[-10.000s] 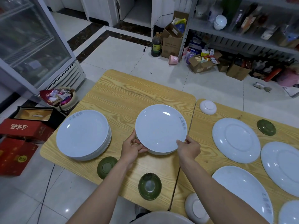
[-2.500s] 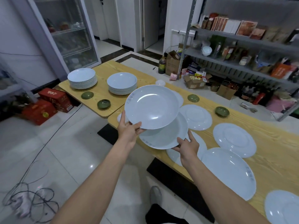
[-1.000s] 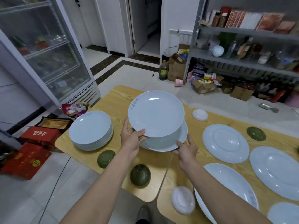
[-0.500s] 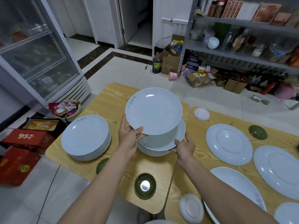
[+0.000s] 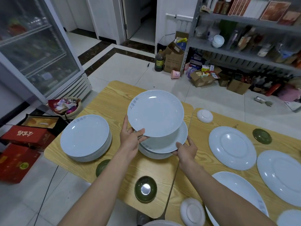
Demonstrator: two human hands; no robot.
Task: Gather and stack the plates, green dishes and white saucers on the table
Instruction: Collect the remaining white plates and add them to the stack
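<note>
My left hand [image 5: 130, 141] grips the near rim of a white plate [image 5: 155, 112], held tilted in the air. Just below it my right hand [image 5: 186, 148] holds the rim of a second white plate [image 5: 164, 144], which sits on or just above the middle plate stack [image 5: 154, 154]. A taller stack of white plates [image 5: 85, 137] stands at the table's left. Green dishes lie near the front edge [image 5: 145, 189], half hidden by my left forearm [image 5: 101, 168], and at the far right [image 5: 262, 136]. White saucers lie upside down at the back [image 5: 204, 115] and front [image 5: 192, 212].
Large flat white plates [image 5: 232, 147] [image 5: 281, 178] [image 5: 236, 191] are spread over the right wooden table [image 5: 203, 163]. A glass-door fridge [image 5: 32, 51] stands at the left, red boxes [image 5: 24, 137] on the floor, and shelving with cartons at the back right.
Both hands have lowered the two plates toward the middle stack since a second ago. The lower plate now rests at the stack; the upper one stays lifted.
</note>
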